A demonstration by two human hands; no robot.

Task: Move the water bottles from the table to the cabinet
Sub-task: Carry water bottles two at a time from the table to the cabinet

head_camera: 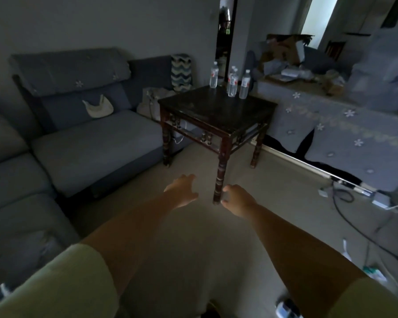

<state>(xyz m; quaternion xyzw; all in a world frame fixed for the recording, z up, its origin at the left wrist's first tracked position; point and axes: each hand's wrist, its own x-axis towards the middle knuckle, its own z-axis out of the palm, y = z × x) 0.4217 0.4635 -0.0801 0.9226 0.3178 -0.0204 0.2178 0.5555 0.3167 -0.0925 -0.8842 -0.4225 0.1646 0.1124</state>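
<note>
Both arms reach forward; left hand (182, 190) and right hand (237, 200) loosely spread, empty, well short of the dark wooden square counter (216, 111) bearing clear plastic water bottles (232, 82).

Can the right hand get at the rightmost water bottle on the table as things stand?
Probably not yet. The right hand hangs empty near the table's front leg, while the rightmost water bottle stands upright at the far edge. Nothing blocks the path over the bare tabletop; the person likely just needs to step closer.

Both empty hands (208, 196) reach toward bottles (232, 84) on the table (216, 115).
</note>
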